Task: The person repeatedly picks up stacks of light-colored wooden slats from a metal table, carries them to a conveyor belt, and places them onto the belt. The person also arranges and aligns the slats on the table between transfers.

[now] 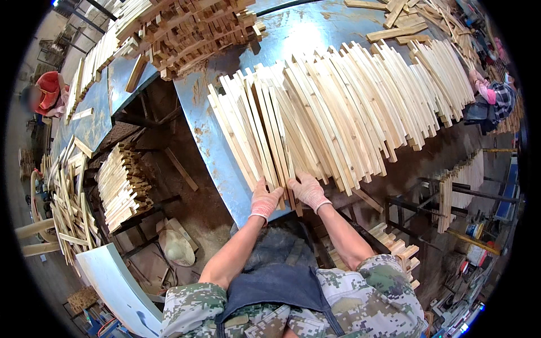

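Note:
A long row of pale wooden strips (pixel 332 112) lies side by side on a blue metal table (pixel 200 121). Both my hands are at the near ends of the strips toward the row's left end. My left hand (pixel 266 199), in a whitish-pink work glove, has its thumb and fingers around the ends of a few strips. Just to its right, my gloved right hand (pixel 309 191) grips neighbouring strip ends. Between the hands, some strips lean at an angle, with dark gaps among them. The undersides of my fingers are partly hidden.
Stacked wood (pixel 191 34) rises at the far left of the table. Loose offcuts (pixel 397 25) lie at its far right. A bundle of strips (pixel 121 186) sits lower left, near a straw-coloured hat (pixel 177 245). Another person (pixel 496 101) is at the right; a red chair (pixel 48 93) stands far left.

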Available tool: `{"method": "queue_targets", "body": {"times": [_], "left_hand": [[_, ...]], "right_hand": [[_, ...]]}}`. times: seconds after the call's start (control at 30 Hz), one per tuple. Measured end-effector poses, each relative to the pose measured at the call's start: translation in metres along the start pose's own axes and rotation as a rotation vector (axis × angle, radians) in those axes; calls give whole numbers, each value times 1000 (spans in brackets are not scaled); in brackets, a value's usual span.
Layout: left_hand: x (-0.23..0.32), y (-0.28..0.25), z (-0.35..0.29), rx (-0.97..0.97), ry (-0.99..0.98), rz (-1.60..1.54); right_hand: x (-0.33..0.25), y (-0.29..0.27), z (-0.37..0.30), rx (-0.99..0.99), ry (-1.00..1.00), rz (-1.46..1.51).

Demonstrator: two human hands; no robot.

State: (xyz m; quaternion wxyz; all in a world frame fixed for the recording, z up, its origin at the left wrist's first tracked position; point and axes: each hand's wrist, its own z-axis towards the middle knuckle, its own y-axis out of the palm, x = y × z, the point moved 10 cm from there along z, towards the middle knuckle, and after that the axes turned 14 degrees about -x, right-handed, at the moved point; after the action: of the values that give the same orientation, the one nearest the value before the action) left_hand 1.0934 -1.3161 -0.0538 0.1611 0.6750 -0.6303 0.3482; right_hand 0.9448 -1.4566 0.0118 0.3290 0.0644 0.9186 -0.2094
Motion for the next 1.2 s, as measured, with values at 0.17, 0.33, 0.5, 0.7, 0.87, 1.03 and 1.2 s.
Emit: {"method": "queue_targets", "body": {"times": [0.17, 0.33, 0.5, 0.7, 0.87, 1.03, 1.2], "left_hand": [[26, 4, -16, -258, -7, -218], [45, 30, -33, -576, 5, -118], [21, -25, -84, -616, -21, -300], [-58, -129, -126, -606, -64, -606], [-164, -203, -110, -538, -187, -571], [-126, -187, -98, -518, -128, -280], [-89, -112, -54, -758, 16, -114]], "right_hand": [[-52, -29, 20, 136, -13, 20], [-115, -23, 39, 271, 172, -346], [-102, -16, 65, 272, 185, -339], [-105, 11, -15, 378, 167, 54], [-60, 74, -117, 428, 73, 428], [-26, 108, -284, 702, 37, 478], [30, 151, -432, 792, 174, 385]]}}
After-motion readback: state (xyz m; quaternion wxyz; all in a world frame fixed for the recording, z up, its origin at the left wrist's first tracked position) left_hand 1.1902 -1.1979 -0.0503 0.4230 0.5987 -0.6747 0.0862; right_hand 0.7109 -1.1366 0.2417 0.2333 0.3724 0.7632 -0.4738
